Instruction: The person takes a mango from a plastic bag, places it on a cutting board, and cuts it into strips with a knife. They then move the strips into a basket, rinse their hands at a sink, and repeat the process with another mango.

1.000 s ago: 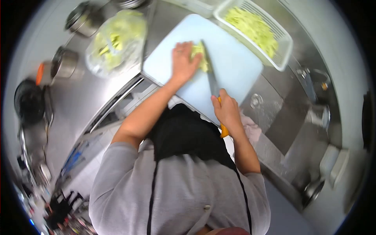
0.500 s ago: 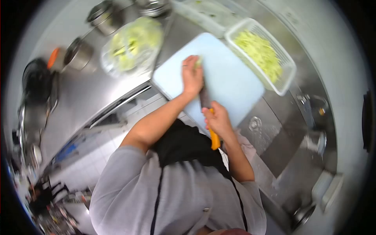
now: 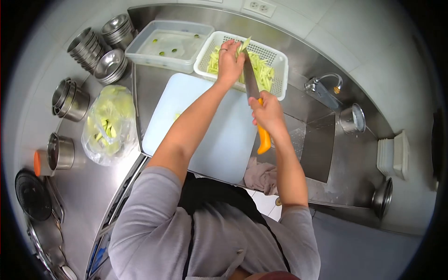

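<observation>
My right hand point(image 3: 268, 112) is wrapped round the orange handle of a long knife point(image 3: 251, 77), its blade pointing away from me. Against the blade's far end, my left hand point(image 3: 230, 63) holds pale green vegetable strips point(image 3: 245, 45) over the white perforated basket point(image 3: 281, 77). More cut strips point(image 3: 261, 70) lie in that basket. Nearer to me is the pale blue cutting board point(image 3: 224, 144), with a small green piece point(image 3: 177, 115) beside my left forearm.
Left of the board is a plastic bag of green vegetables point(image 3: 109, 126). A clear tub point(image 3: 179, 46) stands behind the board. Metal bowls point(image 3: 111, 65) and pots point(image 3: 70, 99) line the left. At right are a sink point(image 3: 319, 149), faucet point(image 3: 326, 84) and pink cloth point(image 3: 261, 176).
Both hands have moved from the board to above the basket, with the knife and vegetable strips. The camera view has turned, so the board and basket appear further left.
</observation>
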Motion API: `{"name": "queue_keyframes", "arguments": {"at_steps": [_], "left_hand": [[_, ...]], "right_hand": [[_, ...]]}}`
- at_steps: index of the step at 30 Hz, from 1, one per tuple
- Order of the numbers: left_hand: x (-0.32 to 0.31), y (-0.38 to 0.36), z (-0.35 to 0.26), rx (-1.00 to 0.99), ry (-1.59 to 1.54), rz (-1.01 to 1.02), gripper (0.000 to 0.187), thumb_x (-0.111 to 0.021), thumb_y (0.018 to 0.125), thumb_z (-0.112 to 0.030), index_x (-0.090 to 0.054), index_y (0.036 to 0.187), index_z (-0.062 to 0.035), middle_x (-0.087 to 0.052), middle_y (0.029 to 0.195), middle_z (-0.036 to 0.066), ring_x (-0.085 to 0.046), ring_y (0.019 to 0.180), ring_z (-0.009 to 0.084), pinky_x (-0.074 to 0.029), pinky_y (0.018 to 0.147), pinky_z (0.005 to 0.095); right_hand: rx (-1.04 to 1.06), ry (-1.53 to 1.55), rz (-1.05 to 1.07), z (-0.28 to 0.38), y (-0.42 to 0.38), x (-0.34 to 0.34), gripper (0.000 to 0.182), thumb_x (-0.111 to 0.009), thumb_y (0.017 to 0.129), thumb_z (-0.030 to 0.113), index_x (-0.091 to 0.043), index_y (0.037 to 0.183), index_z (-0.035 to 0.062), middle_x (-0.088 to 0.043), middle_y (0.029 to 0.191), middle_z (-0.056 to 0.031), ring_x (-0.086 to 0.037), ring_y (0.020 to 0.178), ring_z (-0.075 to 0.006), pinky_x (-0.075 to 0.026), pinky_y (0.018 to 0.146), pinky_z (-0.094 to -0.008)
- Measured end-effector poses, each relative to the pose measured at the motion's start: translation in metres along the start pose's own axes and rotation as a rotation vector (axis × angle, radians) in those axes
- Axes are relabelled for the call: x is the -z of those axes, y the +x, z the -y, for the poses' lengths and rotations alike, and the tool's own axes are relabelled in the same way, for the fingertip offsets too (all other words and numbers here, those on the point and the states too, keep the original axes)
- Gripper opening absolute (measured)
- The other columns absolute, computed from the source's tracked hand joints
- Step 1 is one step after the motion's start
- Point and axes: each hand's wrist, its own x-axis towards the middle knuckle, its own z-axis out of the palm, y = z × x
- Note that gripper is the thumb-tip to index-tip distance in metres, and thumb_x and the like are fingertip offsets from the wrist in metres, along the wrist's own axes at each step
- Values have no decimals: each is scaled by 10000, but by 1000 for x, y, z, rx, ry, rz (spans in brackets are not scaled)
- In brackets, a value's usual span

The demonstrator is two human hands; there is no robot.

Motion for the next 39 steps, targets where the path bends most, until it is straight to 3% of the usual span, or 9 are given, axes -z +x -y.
{"name": "queue_keyframes", "arguments": {"at_steps": [3, 6, 9, 13, 16, 18, 22, 27, 39], "left_hand": [[-16, 9, 40, 173, 330, 279, 613, -741, 895, -194, -591, 1461, -11, -434, 1590, 319, -374, 1499, 490, -216, 1291, 524], [-13, 9, 52, 14, 323, 217, 653, -734, 903, -204, -558, 1515, -66, -487, 1559, 305, -342, 1507, 519, -225, 1288, 519], [25, 8, 40, -84, 125, 136, 482, -700, 937, -180, -657, 1408, -89, -616, 1453, 235, -533, 1389, 417, -400, 1185, 482], [147, -37, 26, 110, 23, 199, 360, -638, 967, -133, -714, 1315, -80, -715, 1312, 168, -676, 1197, 343, -507, 1071, 441], [211, -98, 60, 146, 268, 429, 397, -590, 966, -96, -689, 1349, -59, -675, 1371, 179, -624, 1253, 375, -472, 1115, 449], [226, -144, 75, -35, 487, 453, 415, -586, 955, -90, -675, 1357, -37, -644, 1412, 176, -578, 1300, 386, -444, 1140, 459], [231, -194, 32, -10, 534, 505, 435, -584, 940, -82, -655, 1363, -5, -585, 1483, 179, -487, 1392, 400, -386, 1188, 482], [241, -223, -23, 93, 541, 605, 513, -800, 858, -208, -688, 1320, -16, -597, 1461, 187, -515, 1340, 383, -483, 1101, 443], [230, -241, -33, 265, 725, 330, 396, -813, 832, -84, -756, 1221, -46, -697, 1227, 164, -665, 1077, 357, -561, 925, 441]], "right_hand": [[-88, -164, -41, -1, 22, 17, 264, -667, 987, 177, -599, 910, -66, -667, 695, -164, -700, 541, -253, -548, 544, -401], [-112, -63, -3, -20, 26, 27, 261, -677, 988, 183, -601, 934, -61, -660, 720, -140, -663, 530, -221, -542, 527, -378], [-70, 126, 18, -37, 9, 28, 240, -684, 997, 193, -609, 960, -32, -638, 730, -79, -611, 537, -158, -513, 489, -327], [-250, 288, 212, -46, -58, 22, 215, -700, 1024, 220, -588, 908, 77, -597, 729, -2, -563, 568, -69, -460, 454, -251], [-311, 385, 378, -85, -94, 1, 233, -696, 1029, 223, -573, 890, 83, -590, 721, -2, -556, 564, -68, -467, 474, -249], [-343, 428, 473, -105, -103, -16, 235, -692, 1032, 220, -570, 889, 78, -591, 721, -7, -558, 570, -70, -472, 486, -250], [-339, 442, 575, -123, -108, -31, 217, -682, 1037, 219, -583, 918, 67, -597, 722, -17, -561, 573, -72, -474, 496, -247], [-277, 368, 597, -134, -101, -32, 198, -681, 1038, 218, -603, 932, 69, -601, 716, -10, -551, 546, -68, -461, 491, -236], [-284, 360, 782, -146, -131, -19, 216, -682, 1028, 224, -584, 937, 53, -606, 724, -36, -576, 561, -92, -470, 490, -266]]}}
